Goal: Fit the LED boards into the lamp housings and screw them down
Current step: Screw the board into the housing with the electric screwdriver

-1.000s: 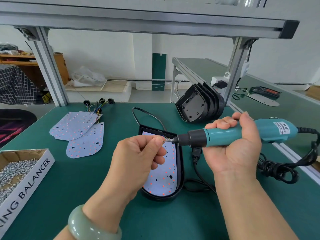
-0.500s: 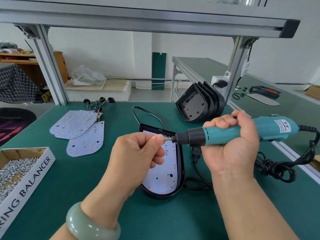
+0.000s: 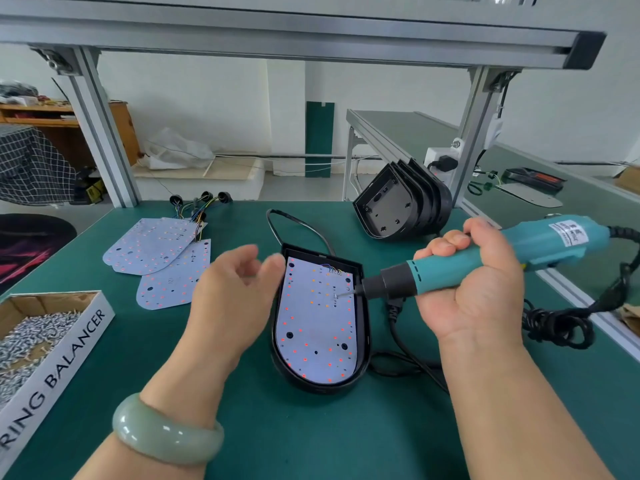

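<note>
Right hand [image 3: 471,289] grips screwdriver [image 3: 485,261] — tilted

Bright, even daylight; edges bowed

1. a white wall [image 3: 207,98] stands far beyond the left hand [image 3: 228,299], with a green panel [image 3: 319,138] set against it.
2. a wooden shelf [image 3: 45,119] sits far to that hand's left, behind an aluminium post [image 3: 100,133].
3. a second green-topped bench [image 3: 398,129] runs beyond the right hand [image 3: 474,285].

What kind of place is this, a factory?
Probably a small lamp-assembly workshop: stacked black lamp housings, loose LED boards, and an electric screwdriver in the right hand over a green workbench.
</note>
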Tool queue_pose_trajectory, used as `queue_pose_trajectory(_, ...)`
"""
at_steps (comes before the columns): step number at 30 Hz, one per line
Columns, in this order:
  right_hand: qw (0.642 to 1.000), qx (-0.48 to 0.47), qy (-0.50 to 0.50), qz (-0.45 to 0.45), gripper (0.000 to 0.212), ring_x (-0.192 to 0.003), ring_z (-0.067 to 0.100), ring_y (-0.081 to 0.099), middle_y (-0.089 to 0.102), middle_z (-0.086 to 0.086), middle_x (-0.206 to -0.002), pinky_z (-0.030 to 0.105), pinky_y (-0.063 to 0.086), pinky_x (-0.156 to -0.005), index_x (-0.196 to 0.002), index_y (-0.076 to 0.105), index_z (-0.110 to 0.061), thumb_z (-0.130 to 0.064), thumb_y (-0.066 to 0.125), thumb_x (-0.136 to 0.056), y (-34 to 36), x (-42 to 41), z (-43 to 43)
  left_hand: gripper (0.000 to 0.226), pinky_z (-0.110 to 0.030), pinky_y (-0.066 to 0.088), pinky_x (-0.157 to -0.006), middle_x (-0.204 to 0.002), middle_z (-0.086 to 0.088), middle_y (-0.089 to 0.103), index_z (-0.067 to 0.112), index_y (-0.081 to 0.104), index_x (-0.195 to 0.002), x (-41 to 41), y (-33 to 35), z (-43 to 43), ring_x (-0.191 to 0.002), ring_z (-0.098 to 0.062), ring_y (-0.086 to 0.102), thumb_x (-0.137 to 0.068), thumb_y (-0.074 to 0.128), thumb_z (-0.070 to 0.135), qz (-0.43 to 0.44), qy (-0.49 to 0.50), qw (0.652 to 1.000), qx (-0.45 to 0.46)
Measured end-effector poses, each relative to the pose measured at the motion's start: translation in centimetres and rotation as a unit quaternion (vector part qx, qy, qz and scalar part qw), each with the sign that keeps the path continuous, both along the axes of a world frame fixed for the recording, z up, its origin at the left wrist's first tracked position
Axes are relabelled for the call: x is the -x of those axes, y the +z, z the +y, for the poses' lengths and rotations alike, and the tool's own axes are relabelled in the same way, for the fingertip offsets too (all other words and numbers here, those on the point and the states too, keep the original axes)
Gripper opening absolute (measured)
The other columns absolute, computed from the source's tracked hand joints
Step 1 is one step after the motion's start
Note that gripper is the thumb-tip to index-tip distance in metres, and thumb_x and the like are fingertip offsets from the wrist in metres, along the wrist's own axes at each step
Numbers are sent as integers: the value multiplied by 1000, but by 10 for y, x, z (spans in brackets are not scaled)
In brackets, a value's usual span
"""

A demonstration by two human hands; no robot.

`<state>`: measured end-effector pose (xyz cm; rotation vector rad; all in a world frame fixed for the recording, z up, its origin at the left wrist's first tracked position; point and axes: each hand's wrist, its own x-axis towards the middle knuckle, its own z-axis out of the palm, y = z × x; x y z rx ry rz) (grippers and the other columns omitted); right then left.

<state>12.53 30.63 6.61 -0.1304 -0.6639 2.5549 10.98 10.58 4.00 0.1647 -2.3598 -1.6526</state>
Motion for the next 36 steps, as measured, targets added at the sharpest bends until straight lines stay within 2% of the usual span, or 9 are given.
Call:
queue_pose_trajectory(2,999,-33,15,-29,22,-44,7,41,45,-9,-54,18,41,-50,-72,45,-20,-16,54,-92,-2,1,1,61,-24,41,-81,-115,4,65,16,51,-135,1,-8,2,-98,-12,60,-83,66,44,-97,-46,993,50)
queue_pose_trajectory(6,994,-88,42,-53,26,-43,8,40,45,-7,-53,19,39,-49,-68,44,-20,-13,54,-91,-5,2,-6,28,-20,44,-52,-68,8,69,14,70,-91,4,-14,6,-53,-10,59,-78,72,38,-173,-130,970,110)
queue_pose_trajectory(10,989,-126,60,-45,24,-43,10,40,44,-6,-53,19,40,-48,-69,48,-21,-11,55,-90,-8,2,-18,40,-45,54,-77,-97,-19,71,0,64,-100,7,-13,7,-70,-25,60,-76,69,32,-192,-136,955,183)
queue_pose_trajectory(14,983,-170,54,-34,26,-45,12,40,44,-4,-54,21,39,-50,-68,51,-22,-6,55,-89,-13,1,-27,40,-49,52,-85,-104,-20,69,-2,64,-103,7,-13,9,-75,-27,61,-78,67,29,-185,-140,952,199)
queue_pose_trajectory(20,976,-213,38,-12,13,-46,15,41,43,0,-55,24,41,-50,-63,56,-21,-11,62,-71,-12,1,-33,38,-37,49,-67,-90,-19,70,-4,63,-100,10,-19,7,-67,-21,51,-79,66,28,-181,-132,955,196)
queue_pose_trajectory(23,969,-245,35,3,20,-46,15,41,44,-1,-52,25,40,-52,-57,58,-25,-13,61,-72,-12,0,-36,36,-31,39,-64,-76,-12,59,-7,61,-92,10,-19,8,-64,-22,46,-80,66,26,-178,-137,955,193)
queue_pose_trajectory(26,957,-287,34,39,24,-46,14,42,45,-4,-49,27,39,-54,-57,59,-27,-14,61,-77,-11,-4,-44,25,-29,35,-59,-69,-8,49,7,50,-74,7,-14,12,-60,-23,40,-82,65,25,-173,-129,950,224)
queue_pose_trajectory(28,948,-309,39,68,26,-44,14,41,44,-4,-47,27,39,-54,-57,58,-29,-15,61,-79,-11,-6,-49,32,-26,30,-53,-61,-3,39,12,39,-67,4,-9,14,-55,-23,33,-83,63,26,-173,-124,944,250)
queue_pose_trajectory(36,936,-339,54,81,27,-39,14,39,44,-4,-42,25,40,-50,-57,57,-30,-13,62,-78,-9,-2,-55,42,-25,21,-45,-58,-1,28,14,30,-63,3,-2,17,-51,-19,25,-85,63,29,-167,-119,927,313)
